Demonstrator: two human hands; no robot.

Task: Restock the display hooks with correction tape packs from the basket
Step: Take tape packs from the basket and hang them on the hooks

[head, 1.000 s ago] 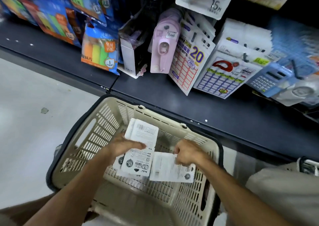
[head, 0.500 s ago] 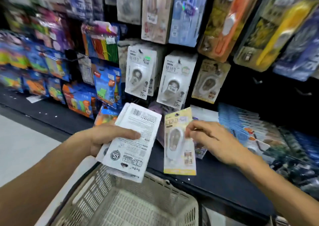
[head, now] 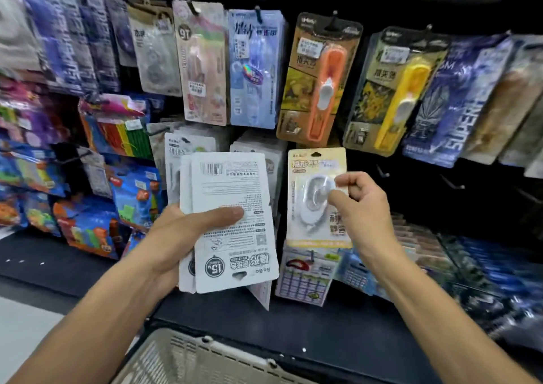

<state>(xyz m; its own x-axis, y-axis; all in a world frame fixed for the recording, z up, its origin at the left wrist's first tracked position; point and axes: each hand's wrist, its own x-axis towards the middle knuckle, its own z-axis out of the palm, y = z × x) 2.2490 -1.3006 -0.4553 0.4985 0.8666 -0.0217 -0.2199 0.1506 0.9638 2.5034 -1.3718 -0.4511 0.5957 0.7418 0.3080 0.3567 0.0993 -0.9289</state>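
- Up against the hook wall, my left hand [head: 176, 231] grips a stack [head: 232, 222] of white packs, thumb laid flat across the top card and fingers curled behind it
- Top card of the stack faces me with its printed back, barcode at the upper edge and a round "15" mark near the bottom (the print reads upside down from where I stand)
- My right hand [head: 361, 204] pinches a single yellow pack [head: 316, 201] by its right edge, thumb and forefinger closed on the clear blister, other fingers curled in
- That pack stands upright, front toward me, hang hole at the top, a white tape dispenser visible under the blister
- Stack and yellow pack are side by side, close but not touching
- Behind them hang rows of white packs [head: 188, 145] on hooks, partly covered by what I hold
- Higher up hang a pink pack [head: 202, 66], a blue pack [head: 255, 69], an orange pack [head: 320, 81] and a yellow-and-black one [head: 396, 90]
- To the left, bright packets [head: 88, 225] lean along the dark shelf [head: 338, 330]; to the right the goods are too blurred to make out
- Below my arms the beige basket [head: 205, 357] sits at the bottom edge of view, only its slotted rim and wall showing; I cannot tell what is left inside
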